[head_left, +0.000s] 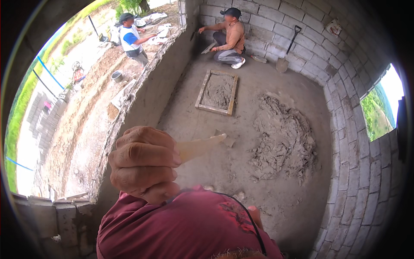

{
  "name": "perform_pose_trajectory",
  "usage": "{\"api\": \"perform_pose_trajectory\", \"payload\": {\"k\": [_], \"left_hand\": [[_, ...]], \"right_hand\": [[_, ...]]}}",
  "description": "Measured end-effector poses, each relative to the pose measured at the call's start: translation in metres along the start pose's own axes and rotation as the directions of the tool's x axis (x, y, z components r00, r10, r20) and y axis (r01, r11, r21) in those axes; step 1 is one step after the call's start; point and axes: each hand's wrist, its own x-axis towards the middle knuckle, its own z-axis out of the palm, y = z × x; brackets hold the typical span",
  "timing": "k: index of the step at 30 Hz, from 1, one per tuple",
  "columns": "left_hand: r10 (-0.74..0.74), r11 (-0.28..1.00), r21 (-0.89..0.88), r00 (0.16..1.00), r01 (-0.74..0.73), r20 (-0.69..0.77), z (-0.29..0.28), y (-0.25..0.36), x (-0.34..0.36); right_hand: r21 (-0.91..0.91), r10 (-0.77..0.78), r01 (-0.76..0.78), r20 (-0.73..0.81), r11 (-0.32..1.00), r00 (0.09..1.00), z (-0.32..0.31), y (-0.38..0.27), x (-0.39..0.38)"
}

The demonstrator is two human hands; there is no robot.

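Note:
My left hand (pixel 144 164) is raised in front of my maroon shirt (pixel 177 224), fingers curled round a pale, yellowish, tapered object (pixel 200 144) that points to the right; I cannot make out exactly what it is. Only a fingertip or so of my right hand (pixel 254 213) shows past the shirt; what it holds, if anything, is hidden. Below me on the floor (pixel 185 125) lie a large mound of wet grey mortar (pixel 282 138) and, farther back, a rectangular wooden frame (pixel 234 93) with mortar (pixel 217 90) inside.
A co-worker (pixel 233 36) crouches by the rendered low wall (pixel 153 103) with a trowel (pixel 208 48). A shovel (pixel 282 64) leans on the block wall. Another worker (pixel 131 39) is outside near a bucket (pixel 116 77). A window opening (pixel 377 108) is at right.

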Motion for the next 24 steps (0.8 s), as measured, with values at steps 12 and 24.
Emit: {"api": "perform_pose_trajectory", "payload": {"k": [12,24], "left_hand": [[0.002,1.000,-0.006,1.000,-0.003,-0.031,0.004,0.000,0.002],[-0.003,1.000,-0.005,1.000,0.003,-0.031,0.003,0.001,0.001]], "right_hand": [[-0.101,0.092,-0.094,-0.024,0.990,0.995,0.008,-0.004,-0.008],[-0.060,0.071,-0.072,-0.013,0.996,0.997,0.008,0.017,-0.009]]}}
